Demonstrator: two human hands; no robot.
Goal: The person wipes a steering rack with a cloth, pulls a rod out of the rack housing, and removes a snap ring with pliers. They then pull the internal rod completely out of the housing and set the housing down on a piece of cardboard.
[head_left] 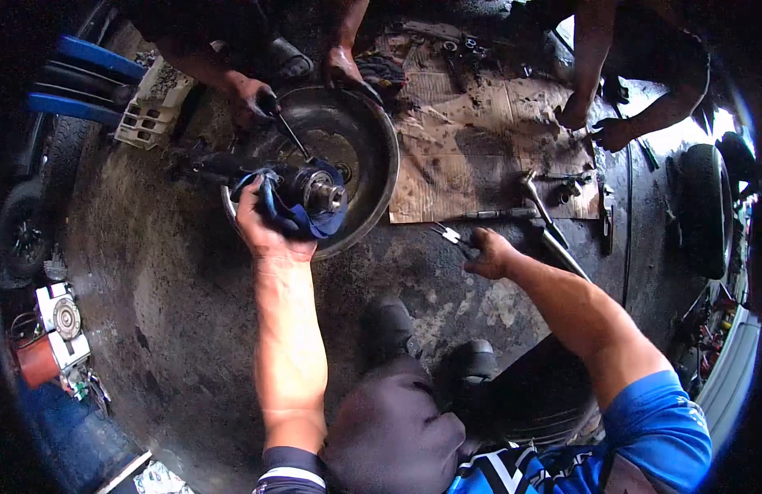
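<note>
The left hand (262, 221) has its fingers wrapped tight on a blue rag (292, 212) around the hub (322, 194), over the basin (374, 152). The right hand (490, 253) has its fingers curled on the pliers (452, 235) on the floor, right of the basin.

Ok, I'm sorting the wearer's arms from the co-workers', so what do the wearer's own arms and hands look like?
The left hand and right hand are bare, no gloves, no watch or ring visible. Forearms are uncovered. The right sleeve is short and bright blue; the left sleeve is dark with a white band at its edge.
</note>
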